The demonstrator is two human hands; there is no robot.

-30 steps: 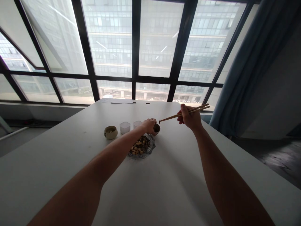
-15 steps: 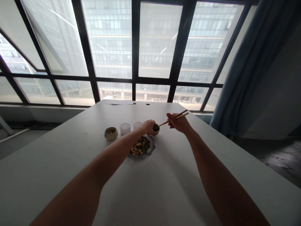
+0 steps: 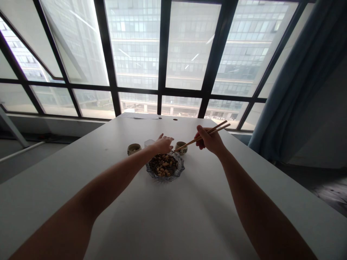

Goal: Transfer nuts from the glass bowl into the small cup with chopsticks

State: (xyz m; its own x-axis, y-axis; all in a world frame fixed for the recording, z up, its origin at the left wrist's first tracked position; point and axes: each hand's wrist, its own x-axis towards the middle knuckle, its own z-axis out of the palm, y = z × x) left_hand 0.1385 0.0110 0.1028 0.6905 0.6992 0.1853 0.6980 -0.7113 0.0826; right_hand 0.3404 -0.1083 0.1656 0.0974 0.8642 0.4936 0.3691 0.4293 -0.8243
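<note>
A glass bowl (image 3: pixel 181 172) of peanuts and small dark pieces sits on the white table (image 3: pixel 162 224). My right hand (image 3: pixel 208 139) holds a pair of wooden chopsticks (image 3: pixel 217 129), their tips over the bowl's back right rim. Just behind that rim stands a small patterned cup (image 3: pixel 181 148), partly crossed by the chopsticks. My left hand (image 3: pixel 163 144) hovers behind the bowl, left of the cup, fingers spread and holding nothing. To its left are a translucent white cup (image 3: pixel 149 143), partly hidden by the hand, and a second patterned cup (image 3: pixel 134 149).
Papers (image 3: pixel 143 117) lie at the table's far edge, near two dark round holes. Large framed windows stand behind the table, and a blue curtain (image 3: pixel 287 83) hangs at the right.
My left hand has let go of the right patterned cup and moved left, its fingers now spread. The chopstick tips have shifted from the cup towards the bowl's rim. The view has shifted slightly.
</note>
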